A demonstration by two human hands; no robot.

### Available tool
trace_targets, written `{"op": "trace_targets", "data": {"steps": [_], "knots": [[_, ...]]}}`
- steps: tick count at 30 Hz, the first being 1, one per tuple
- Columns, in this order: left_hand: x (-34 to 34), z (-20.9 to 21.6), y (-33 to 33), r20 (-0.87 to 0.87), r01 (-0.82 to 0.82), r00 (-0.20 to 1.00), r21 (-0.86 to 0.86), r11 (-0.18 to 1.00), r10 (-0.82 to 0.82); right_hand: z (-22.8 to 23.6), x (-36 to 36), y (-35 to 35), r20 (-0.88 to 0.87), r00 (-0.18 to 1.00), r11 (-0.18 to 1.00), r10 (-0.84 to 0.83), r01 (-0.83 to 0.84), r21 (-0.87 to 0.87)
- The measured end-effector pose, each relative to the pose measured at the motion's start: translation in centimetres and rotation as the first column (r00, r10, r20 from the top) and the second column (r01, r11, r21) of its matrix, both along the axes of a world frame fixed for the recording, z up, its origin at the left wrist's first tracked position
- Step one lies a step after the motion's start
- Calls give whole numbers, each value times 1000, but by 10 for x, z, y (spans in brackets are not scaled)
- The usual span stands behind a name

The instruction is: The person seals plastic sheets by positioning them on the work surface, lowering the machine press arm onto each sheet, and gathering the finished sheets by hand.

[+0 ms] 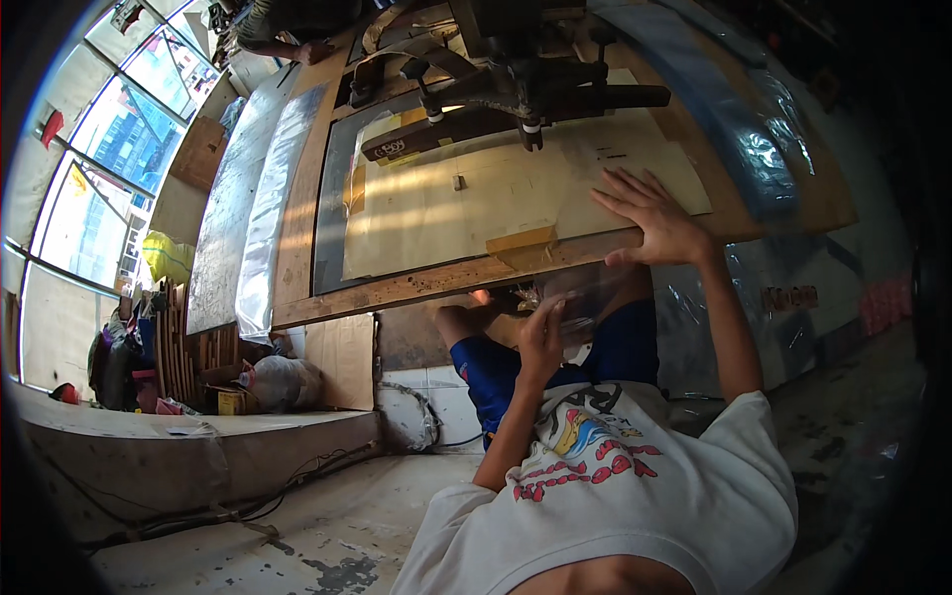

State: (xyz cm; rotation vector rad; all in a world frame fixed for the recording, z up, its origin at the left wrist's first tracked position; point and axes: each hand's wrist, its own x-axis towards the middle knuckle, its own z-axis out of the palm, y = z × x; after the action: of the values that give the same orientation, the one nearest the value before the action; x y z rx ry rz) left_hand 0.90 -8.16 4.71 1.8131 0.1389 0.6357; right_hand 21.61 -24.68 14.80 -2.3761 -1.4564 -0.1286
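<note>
My right hand [656,220] lies flat on the right side of a cream-coloured sheet [446,218], fingers spread, thumb by the table's front edge. In front of that edge, below the tabletop, my left hand [540,342] is raised with its fingers drawn together. A hazy, see-through film seems to lie beside its fingertips; what it grips, if anything, I cannot make out. A small dark piece [459,182] sits on the sheet, and brown tape [522,245] crosses its front edge. Over the sheet's far part is a dark bar [516,121] of a press-like machine.
The wooden table's front edge [416,297] runs before my lap. Clear plastic [278,208] lies along its left side, and bluish plastic [724,139] along its right. Another person's hand [313,52] rests at the far left. Boards and bags [283,382] fill a ledge at left.
</note>
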Motion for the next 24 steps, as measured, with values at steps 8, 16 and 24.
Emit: {"op": "trace_targets", "data": {"steps": [8, 16, 24], "knots": [[15, 12, 13, 3, 102, 995, -66, 993, -102, 20, 0, -101, 21, 998, 998, -67, 66, 7], [37, 73, 22, 132, 330, 920, 243, 912, -369, 65, 136, -225, -484, 749, 280, -453, 635, 720], [134, 171, -42, 158, 627, 730, 232, 743, -665, 30, 224, -298, -161, 504, 361, -848, 773, 522]]}}
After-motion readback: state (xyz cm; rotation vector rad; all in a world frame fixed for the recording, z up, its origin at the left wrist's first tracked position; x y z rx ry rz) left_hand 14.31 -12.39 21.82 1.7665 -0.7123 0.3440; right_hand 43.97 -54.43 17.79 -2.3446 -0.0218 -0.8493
